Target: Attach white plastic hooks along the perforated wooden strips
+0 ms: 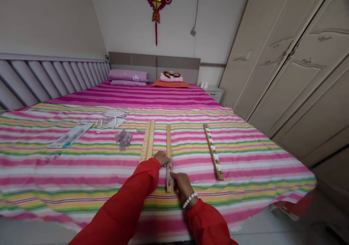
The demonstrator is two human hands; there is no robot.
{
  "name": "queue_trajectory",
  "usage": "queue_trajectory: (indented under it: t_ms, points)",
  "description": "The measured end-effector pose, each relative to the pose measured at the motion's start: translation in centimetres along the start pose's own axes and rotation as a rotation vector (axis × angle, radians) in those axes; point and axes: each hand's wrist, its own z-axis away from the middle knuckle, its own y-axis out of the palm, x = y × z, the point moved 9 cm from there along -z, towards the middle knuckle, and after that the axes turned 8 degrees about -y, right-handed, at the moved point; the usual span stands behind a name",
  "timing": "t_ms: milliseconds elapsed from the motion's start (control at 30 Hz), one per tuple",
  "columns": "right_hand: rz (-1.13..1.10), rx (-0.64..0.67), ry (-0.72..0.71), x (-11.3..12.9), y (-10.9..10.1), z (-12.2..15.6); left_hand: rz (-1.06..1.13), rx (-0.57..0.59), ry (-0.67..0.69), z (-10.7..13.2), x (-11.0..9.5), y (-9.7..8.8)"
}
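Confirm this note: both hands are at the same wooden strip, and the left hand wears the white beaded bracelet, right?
Not quite: the head view shows the right hand wearing the white beaded bracelet. It and the left hand are at the same wooden strip.

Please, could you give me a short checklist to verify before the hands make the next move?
1. Left hand at the middle wooden strip: ok, fingertips touch it.
2. Right hand at the same strip: ok, thumb on it near its closer end.
3. Metal pieces firmly fixed there: cannot tell.
4. Strip with white pieces clear of the hands: ok, apart on the right.
5. Pair of strips clear of the left sleeve: cannot tell, the sleeve hides their near ends.
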Motion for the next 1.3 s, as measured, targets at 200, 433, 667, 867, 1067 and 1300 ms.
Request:
queue_trajectory:
  t_ms: [200,433,667,867,1067,1300]
  points:
    - [-0.088,0.005,0.094,0.4,0.1,1.0,0.035,0.013,-0.023,0.0,0.3,0.2]
    - [-0.144,0.049,0.122,-0.4,0.1,1.1,0.088,0.031,-0.025,-0.3,0.6,0.4]
    - [-0.174,0.204,0.065,-0.2,0.2,2.6,0.116,0.048,-0.028,-0.8,0.9,0.6]
    - [-0.167,0.253,0.041,-0.5,0.7,2.8,0.118,0.048,-0.030,-0.3,0.7,0.5]
    - [-0.143,0.230,0.032,-0.9,0.9,2.3,0.115,0.045,-0.039,-0.1,0.6,0.4]
    - [-0.151,0.188,0.058,-1.1,1.0,2.2,0.105,0.033,-0.039,-0.3,0.7,0.5]
